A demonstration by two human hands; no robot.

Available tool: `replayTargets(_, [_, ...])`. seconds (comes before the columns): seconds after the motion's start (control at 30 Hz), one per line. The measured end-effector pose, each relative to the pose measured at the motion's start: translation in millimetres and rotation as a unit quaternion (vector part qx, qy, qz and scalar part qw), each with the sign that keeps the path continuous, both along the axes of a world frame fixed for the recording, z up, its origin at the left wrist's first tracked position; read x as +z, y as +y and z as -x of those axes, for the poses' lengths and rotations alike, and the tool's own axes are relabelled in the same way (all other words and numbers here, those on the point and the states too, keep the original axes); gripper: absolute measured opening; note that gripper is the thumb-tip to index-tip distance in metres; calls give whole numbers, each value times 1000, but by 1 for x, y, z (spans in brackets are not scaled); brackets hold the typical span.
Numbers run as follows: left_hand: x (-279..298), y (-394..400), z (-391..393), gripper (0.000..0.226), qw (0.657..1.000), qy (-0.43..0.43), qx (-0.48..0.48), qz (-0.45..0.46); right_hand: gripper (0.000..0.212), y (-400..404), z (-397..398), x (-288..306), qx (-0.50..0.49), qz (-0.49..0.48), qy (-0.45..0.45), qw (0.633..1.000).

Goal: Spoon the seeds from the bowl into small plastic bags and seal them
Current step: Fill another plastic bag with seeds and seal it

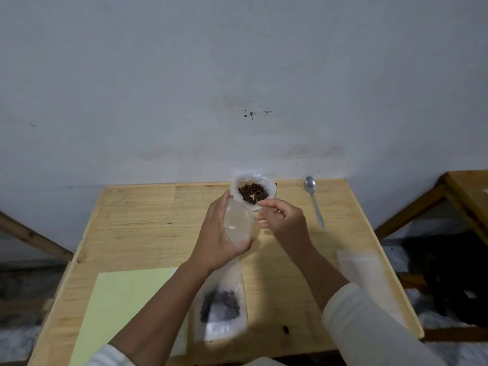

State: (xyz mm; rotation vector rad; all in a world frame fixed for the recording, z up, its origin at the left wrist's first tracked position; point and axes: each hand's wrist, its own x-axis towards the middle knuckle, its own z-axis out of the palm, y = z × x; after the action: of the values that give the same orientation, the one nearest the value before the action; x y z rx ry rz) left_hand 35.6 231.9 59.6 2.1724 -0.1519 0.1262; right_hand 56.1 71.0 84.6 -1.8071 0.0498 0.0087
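Your left hand (219, 233) curls round a clear plastic container (238, 224), thumb at its far edge and fingers under its near edge, holding it tilted above the desk (148, 215); your right hand (284, 220) sits just beside it with the fingers loosely bent, the fingertips near the container's right rim, and whether they pinch anything you cannot tell from this view; just beyond both hands, at the far edge of the desk, an open white bag (254, 190) holds the dark seeds (252, 192), its mouth spread wide; a metal spoon (313, 199) lies to the right of it, bowl towards the wall, untouched; nearer you, between your forearms, a small plastic bag (220, 305) with dark seeds in it lies flat on the desk; a pale green sheet (126, 299) lies at the near left, and an empty-looking clear bag (367, 273) lies at the right edge, partly under your right sleeve.
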Motion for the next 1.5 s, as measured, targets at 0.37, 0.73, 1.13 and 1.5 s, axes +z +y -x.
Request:
replayTargets(0.37, [-15, -25, -24, 109, 993, 53, 105, 21, 27, -107, -65, -82, -192, 231, 127, 945])
replayTargets(0.73, [-25, -45, -46, 109, 985, 79, 152, -7, 26, -132, -101, -121, -180, 285, 132, 932])
replayTargets(1.13, [-31, -37, -43, 112, 983, 108, 147, 2, 10, -96, -77, -72, -204, 96, 64, 972])
replayTargets(1.5, [-30, -37, -44, 115, 981, 130, 140, 38, 22, -45, -75, -56, -165, -4, 53, 985])
